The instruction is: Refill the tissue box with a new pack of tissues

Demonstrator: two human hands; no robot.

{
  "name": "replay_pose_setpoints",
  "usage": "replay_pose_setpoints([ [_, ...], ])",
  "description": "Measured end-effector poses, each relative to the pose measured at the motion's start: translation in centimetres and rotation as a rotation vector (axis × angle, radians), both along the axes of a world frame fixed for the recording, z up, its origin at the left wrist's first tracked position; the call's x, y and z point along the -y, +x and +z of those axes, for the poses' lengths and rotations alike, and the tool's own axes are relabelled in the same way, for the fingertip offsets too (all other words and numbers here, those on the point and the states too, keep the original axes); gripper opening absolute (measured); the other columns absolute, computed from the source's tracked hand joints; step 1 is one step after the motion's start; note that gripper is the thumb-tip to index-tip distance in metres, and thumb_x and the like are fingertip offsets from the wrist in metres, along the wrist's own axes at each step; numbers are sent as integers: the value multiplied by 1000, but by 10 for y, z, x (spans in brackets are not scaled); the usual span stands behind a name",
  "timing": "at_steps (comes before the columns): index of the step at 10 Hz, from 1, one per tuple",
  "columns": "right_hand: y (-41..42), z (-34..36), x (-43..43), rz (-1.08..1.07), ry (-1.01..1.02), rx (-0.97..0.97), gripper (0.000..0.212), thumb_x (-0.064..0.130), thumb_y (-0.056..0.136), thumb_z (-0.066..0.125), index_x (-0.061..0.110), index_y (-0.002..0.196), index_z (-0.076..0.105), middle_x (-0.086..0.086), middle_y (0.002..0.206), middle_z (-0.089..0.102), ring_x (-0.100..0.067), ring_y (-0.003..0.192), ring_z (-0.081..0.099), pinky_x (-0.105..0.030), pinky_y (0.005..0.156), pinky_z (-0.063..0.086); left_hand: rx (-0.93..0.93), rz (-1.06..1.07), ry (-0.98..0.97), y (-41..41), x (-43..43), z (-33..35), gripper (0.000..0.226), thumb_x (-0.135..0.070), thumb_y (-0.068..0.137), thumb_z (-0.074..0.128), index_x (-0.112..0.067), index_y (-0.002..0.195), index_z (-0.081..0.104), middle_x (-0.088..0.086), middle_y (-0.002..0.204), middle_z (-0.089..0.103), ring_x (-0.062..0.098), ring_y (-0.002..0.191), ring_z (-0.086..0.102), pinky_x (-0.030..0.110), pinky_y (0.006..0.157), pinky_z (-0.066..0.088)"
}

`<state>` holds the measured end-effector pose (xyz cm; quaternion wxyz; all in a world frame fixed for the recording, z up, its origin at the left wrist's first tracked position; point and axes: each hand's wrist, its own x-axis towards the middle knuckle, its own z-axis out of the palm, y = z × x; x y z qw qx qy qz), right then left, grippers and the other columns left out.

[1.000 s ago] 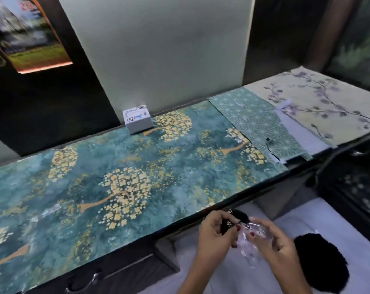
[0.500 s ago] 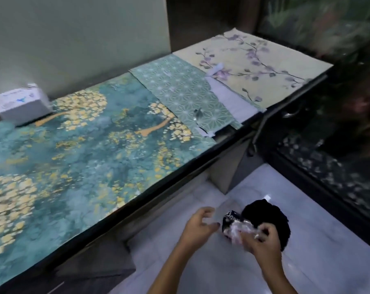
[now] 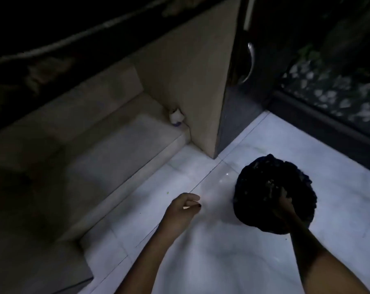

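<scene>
I am looking down at the white floor; the tissue box and the counter top are out of view. A round black bin (image 3: pixel 254 172) lined with a dark bag stands on the floor at the right. My right hand (image 3: pixel 285 203) reaches down into the bin's mouth, and it is too dark to see whether it holds anything. Left of the bin, my left hand (image 3: pixel 183 207) hovers above the floor with its fingers curled in and nothing in it. No wrapper is visible.
A beige cabinet side panel (image 3: pixel 192 81) rises just behind the bin, with a low step (image 3: pixel 116 149) under the counter to its left. A small white object (image 3: pixel 176 118) lies in that corner. A curved metal handle (image 3: pixel 251 62) and a dark patterned panel (image 3: pixel 332 90) are at the right.
My view has dropped from the counter to the floor. My right hand, which held a crumpled clear wrapper, has gone down into the bin. My left hand has let go and curled shut.
</scene>
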<state>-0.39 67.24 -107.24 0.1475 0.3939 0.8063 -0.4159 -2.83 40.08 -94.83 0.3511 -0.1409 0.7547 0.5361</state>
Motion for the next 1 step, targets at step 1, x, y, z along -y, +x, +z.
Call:
replay_pose_setpoints([
  [1,1,-4,-8,-9,28,-14,76,39,77,57,10,139,25,-30,146,23,-50,121,41,-51,103,36,27,89,16,9,0,-8,20,-4,87,51,-18,98,59,0,98,58,4,78,53,13,61,41],
])
